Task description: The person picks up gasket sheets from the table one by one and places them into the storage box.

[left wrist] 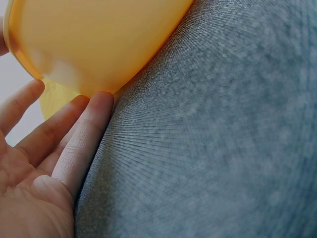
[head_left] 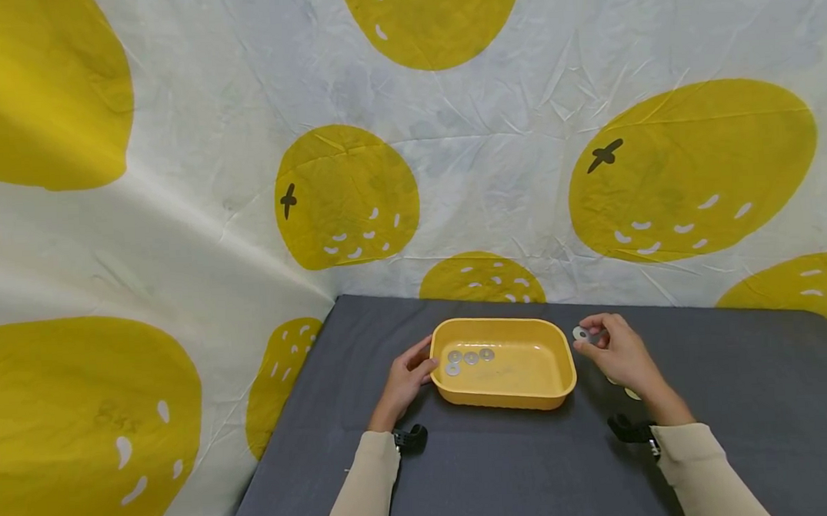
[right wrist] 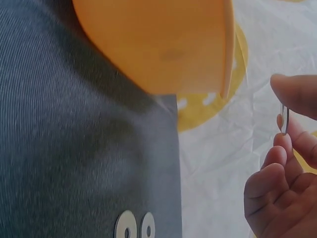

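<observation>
A yellow rectangular tub stands on the dark cloth. My left hand holds its left end, the thumb at the rim and the fingertips against the outer wall, as the left wrist view shows. Several flat metal washers lie inside the tub, grouped toward its left. Just off the tub's right end, my right hand pinches one washer between thumb and fingers. The right wrist view shows this washer edge-on, raised near rim height.
More washers lie on the cloth to the right of the tub, partly hidden under my right hand in the head view. A white curtain with yellow fruit prints hangs behind and left of the grey-covered table.
</observation>
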Demonstrator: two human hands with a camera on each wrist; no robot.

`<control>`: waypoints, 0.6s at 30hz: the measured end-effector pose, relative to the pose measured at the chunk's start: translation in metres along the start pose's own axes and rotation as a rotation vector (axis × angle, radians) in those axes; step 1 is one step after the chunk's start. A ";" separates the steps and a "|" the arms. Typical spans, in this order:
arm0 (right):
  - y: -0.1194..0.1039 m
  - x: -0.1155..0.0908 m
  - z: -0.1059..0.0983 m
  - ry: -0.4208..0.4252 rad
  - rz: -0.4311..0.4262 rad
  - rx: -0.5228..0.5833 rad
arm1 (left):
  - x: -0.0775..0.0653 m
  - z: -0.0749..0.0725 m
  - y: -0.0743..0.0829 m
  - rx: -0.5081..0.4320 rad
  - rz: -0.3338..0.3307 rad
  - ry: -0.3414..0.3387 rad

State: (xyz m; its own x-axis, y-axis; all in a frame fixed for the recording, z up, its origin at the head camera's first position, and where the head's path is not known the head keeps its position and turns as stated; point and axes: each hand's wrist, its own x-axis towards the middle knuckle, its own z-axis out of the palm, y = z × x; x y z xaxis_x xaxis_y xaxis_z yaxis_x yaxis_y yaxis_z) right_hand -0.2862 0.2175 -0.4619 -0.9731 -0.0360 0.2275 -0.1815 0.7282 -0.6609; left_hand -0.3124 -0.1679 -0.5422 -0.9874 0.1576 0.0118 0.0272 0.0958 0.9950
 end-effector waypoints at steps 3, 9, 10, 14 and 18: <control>-0.006 0.002 0.003 -0.019 0.009 -0.002 | 0.000 -0.001 -0.001 -0.004 0.006 -0.008; -0.016 0.004 0.008 -0.031 -0.011 0.009 | 0.000 -0.001 -0.001 -0.005 0.006 -0.010; -0.018 0.004 0.009 -0.032 -0.019 0.012 | 0.000 -0.001 -0.001 -0.004 0.004 -0.009; -0.025 0.005 0.014 -0.045 -0.050 0.033 | 0.000 -0.001 0.000 0.003 -0.003 -0.006; -0.032 0.006 0.020 -0.064 -0.075 0.053 | 0.000 -0.001 0.000 0.004 -0.002 0.000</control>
State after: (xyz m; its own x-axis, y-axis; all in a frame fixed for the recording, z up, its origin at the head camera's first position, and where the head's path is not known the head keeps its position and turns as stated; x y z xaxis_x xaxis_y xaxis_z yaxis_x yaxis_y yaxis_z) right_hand -0.2892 0.1800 -0.4533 -0.9634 -0.1338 0.2323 -0.2594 0.6845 -0.6814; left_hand -0.3121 -0.1689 -0.5418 -0.9875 0.1575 0.0094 0.0254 0.1001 0.9947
